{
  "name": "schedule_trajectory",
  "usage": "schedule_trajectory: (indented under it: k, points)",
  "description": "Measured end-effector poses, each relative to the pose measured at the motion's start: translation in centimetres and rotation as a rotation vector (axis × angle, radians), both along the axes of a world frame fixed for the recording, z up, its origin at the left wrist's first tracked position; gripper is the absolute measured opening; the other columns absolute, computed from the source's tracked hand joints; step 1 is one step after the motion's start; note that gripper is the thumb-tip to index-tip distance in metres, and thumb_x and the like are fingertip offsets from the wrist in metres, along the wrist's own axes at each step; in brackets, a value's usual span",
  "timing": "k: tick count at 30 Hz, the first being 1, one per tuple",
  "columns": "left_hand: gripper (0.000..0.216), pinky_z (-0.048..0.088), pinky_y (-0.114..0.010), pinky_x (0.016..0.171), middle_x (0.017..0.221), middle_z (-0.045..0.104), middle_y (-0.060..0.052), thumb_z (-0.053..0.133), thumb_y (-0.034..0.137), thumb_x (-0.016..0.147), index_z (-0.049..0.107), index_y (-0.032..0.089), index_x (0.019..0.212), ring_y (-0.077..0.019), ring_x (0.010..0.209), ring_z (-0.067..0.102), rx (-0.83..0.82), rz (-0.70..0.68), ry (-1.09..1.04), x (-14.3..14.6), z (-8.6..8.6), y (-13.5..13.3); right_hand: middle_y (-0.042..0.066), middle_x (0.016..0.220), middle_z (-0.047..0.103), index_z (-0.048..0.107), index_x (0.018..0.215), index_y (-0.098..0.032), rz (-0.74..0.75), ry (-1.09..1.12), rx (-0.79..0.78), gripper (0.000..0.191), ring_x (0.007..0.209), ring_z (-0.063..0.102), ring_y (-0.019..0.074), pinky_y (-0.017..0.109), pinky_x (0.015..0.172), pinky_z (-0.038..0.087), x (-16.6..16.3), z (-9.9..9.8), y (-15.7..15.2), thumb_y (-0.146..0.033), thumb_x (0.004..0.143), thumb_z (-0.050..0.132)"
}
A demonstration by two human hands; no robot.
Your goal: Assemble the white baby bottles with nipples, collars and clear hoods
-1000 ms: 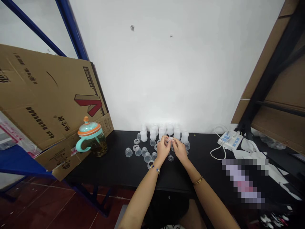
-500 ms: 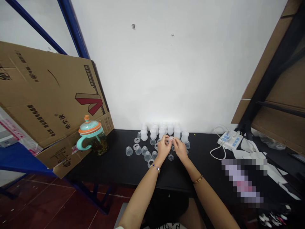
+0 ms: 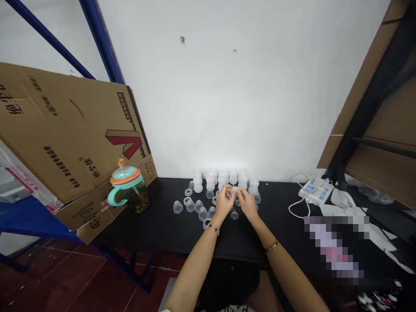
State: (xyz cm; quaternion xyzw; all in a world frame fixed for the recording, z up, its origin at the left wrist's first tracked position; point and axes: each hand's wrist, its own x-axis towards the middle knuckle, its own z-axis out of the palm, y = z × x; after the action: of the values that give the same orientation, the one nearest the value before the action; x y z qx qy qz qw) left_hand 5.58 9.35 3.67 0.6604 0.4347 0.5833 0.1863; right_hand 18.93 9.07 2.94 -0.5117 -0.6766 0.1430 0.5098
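Note:
My left hand (image 3: 225,203) and my right hand (image 3: 247,207) meet above the black table, fingertips closed on a small, pale, translucent ring (image 3: 235,189). The fingers partly cover it. Below, between the hands, a clear piece with a round flange (image 3: 234,215) rests on the table, possibly a bottle nipple. Left of my left hand lie several clear dome caps (image 3: 177,207) and loose collar rings (image 3: 188,192). Behind the hands stand rows of small white bottles (image 3: 197,184) against the wall. Some parts behind my fingers are hidden.
A teal-lidded pitcher (image 3: 128,188) of dark liquid stands on the table's left, beside a large cardboard box (image 3: 81,130). On the right are a white power strip (image 3: 315,191) with a looping cord and crumpled white papers (image 3: 349,211). A pixelated patch covers something near them.
The whole view has shifted slightly as the head moved. Both hands stay together on the ring, with only a slight change of the fingers.

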Motion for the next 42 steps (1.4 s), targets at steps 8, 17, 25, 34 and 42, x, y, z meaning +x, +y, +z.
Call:
schedule_trajectory:
  k: [8, 17, 25, 34, 42]
  points:
    - [0.021, 0.044, -0.023, 0.061, 0.086, 0.071, 0.000, 0.060, 0.033, 0.087, 0.061, 0.022, 0.105, -0.0106, 0.059, 0.058, -0.012, 0.018, 0.054, -0.1, 0.0, 0.1, 0.002, 0.064, 0.066, 0.070, 0.111, -0.018, 0.085, 0.038, -0.029, 0.047, 0.048, 0.060, 0.0184, 0.028, 0.053, 0.044, 0.0, 0.2, -0.1, -0.049, 0.098, 0.038]
    - [0.023, 0.043, -0.025, 0.063, 0.068, 0.065, 0.002, 0.060, 0.035, 0.089, 0.064, 0.021, 0.106, -0.0140, 0.059, 0.060, -0.034, 0.072, 0.162, -0.2, 0.3, -0.3, -0.002, 0.049, 0.056, 0.072, 0.110, -0.017, 0.099, 0.028, -0.056, 0.051, 0.049, 0.059, 0.0210, 0.031, 0.058, 0.047, 0.1, 0.5, -0.1, -0.052, 0.097, 0.036]
    - [0.023, 0.043, -0.025, 0.065, 0.071, 0.067, 0.002, 0.060, 0.034, 0.089, 0.064, 0.021, 0.107, -0.0146, 0.060, 0.061, -0.062, 0.102, 0.178, 0.0, 0.3, -0.4, -0.002, 0.050, 0.056, 0.070, 0.110, -0.018, 0.110, 0.028, -0.056, 0.049, 0.049, 0.058, 0.0207, 0.031, 0.059, 0.046, 0.2, 0.6, -0.1, -0.051, 0.098, 0.036]
    - [0.019, 0.044, -0.026, 0.064, 0.083, 0.073, 0.000, 0.059, 0.032, 0.090, 0.064, 0.022, 0.106, -0.0146, 0.061, 0.063, -0.054, 0.098, 0.179, 0.2, 0.1, -0.5, -0.002, 0.049, 0.054, 0.069, 0.112, -0.016, 0.126, 0.039, -0.079, 0.049, 0.048, 0.057, 0.0207, 0.030, 0.056, 0.045, 0.3, 0.1, 0.4, -0.049, 0.097, 0.036]
    - [0.021, 0.046, -0.026, 0.068, 0.090, 0.075, -0.001, 0.056, 0.025, 0.091, 0.063, 0.023, 0.111, -0.0159, 0.067, 0.065, -0.064, 0.120, 0.176, -0.2, -0.3, 0.1, -0.003, 0.050, 0.057, 0.065, 0.123, -0.015, 0.145, -0.003, -0.065, 0.050, 0.049, 0.060, 0.0216, 0.032, 0.060, 0.047, 0.1, -0.4, 0.5, -0.047, 0.096, 0.037]
